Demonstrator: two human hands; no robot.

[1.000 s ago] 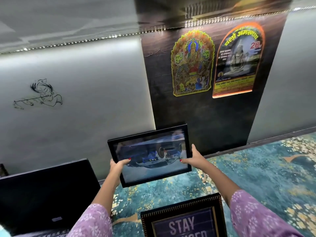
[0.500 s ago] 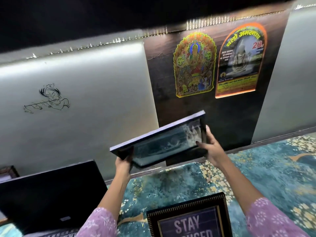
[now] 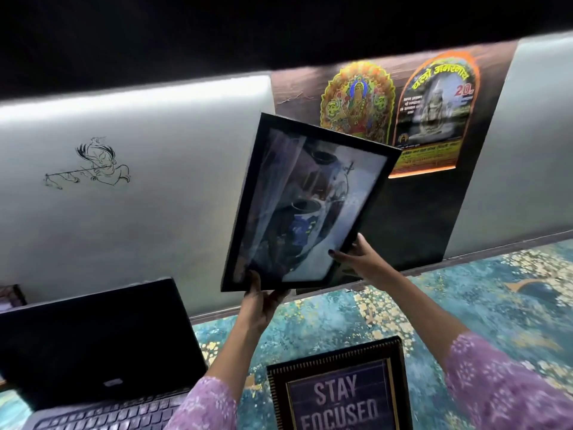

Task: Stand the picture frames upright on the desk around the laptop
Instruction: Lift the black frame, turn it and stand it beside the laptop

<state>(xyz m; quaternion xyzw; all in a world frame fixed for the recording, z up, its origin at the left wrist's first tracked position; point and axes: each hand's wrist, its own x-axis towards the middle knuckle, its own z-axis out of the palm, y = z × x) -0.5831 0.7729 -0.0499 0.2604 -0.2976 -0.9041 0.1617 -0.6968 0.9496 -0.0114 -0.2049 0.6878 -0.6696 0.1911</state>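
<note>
A black picture frame (image 3: 305, 203) with a blue and white picture is held in the air above the desk, turned on end and tilted, its glass facing me. My left hand (image 3: 263, 301) grips its bottom edge from below. My right hand (image 3: 359, 259) holds its lower right edge, thumb on the glass. An open black laptop (image 3: 93, 339) stands at the lower left. A second frame (image 3: 341, 389) with a gold-trimmed border and the words "STAY FOCUSED" sits at the bottom centre, just right of the laptop.
The desk (image 3: 480, 308) has a teal and gold patterned top and runs to the right. A grey wall panel (image 3: 139, 212) with a line drawing and a dark panel (image 3: 418, 212) with two posters rise behind it. A small brown object (image 3: 11, 297) sits at the far left.
The black frame has risen and been turned from lying wide to standing on end. My left hand shifted to its bottom edge and my right hand to its lower right side.
</note>
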